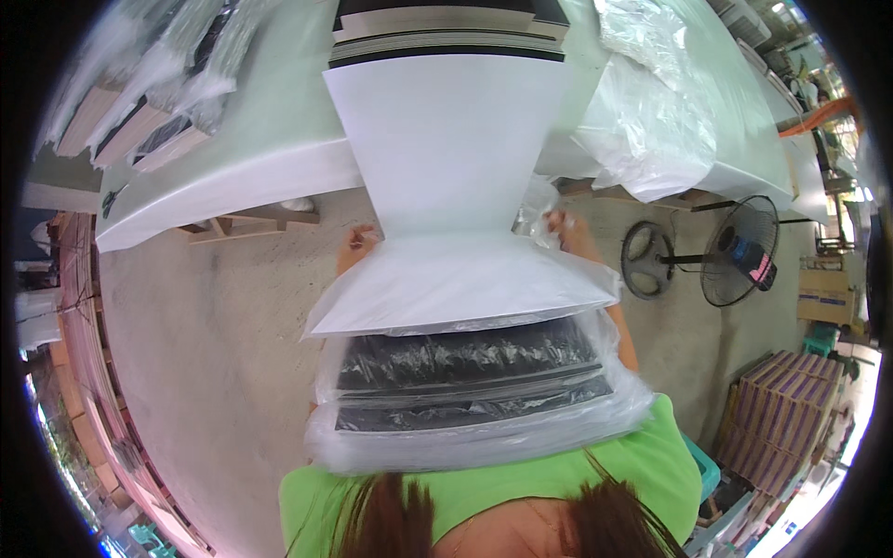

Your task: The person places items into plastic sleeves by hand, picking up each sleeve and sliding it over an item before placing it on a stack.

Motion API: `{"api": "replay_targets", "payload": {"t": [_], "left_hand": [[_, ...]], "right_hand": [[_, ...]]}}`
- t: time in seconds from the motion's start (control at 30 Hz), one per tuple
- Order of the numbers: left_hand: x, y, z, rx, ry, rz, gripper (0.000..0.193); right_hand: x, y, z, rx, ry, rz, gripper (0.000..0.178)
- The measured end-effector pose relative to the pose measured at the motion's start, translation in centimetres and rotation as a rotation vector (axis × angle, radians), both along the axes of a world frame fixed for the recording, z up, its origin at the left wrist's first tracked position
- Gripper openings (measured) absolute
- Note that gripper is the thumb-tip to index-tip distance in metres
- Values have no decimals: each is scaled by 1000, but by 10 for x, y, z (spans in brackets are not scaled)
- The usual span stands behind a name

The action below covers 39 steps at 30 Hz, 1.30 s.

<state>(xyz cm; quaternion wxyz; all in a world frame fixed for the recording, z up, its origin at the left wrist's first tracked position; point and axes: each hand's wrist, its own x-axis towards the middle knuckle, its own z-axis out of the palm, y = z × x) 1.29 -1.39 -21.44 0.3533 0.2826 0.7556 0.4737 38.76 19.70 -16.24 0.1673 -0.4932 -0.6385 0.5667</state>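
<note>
A broad white sheet (451, 144) slopes from the table edge toward my body. Its nearer part (465, 284) flares out and looks wrapped in thin clear plastic. At its left edge is my left hand (357, 244), fingers curled; what they pinch is hidden. On the opposite edge my right hand (566, 227) is closed on a crumpled clear plastic bag (538, 212). Against my chest lie black flat pieces (465, 358) inside clear plastic (484, 446). Beyond the white sheet, a stack of black and pale boards (451, 37) stands on the table.
The pale-covered table (270, 102) carries several plastic-wrapped stacks (139, 126) at left and loose clear plastic bags (651, 121) at right. Scissors (113, 197) lie near its left corner. A fan (739, 251) stands on the floor at right, near a striped stack (781, 418) and cardboard box (826, 296).
</note>
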Motion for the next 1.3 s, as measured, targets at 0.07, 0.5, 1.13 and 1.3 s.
{"api": "replay_targets", "payload": {"t": [0.07,0.5,1.13,1.3], "left_hand": [[-15,16,50,90,61,-169,22],[86,103,328,127,-139,-934,31],[83,93,274,464,-373,-546,22],[73,97,261,498,-295,-301,19]], "right_hand": [[-9,19,76,-36,112,-241,42],[-126,-19,267,450,459,231,97],[-127,-1,214,320,361,485,37],[-123,3,216,207,522,76,14]]}}
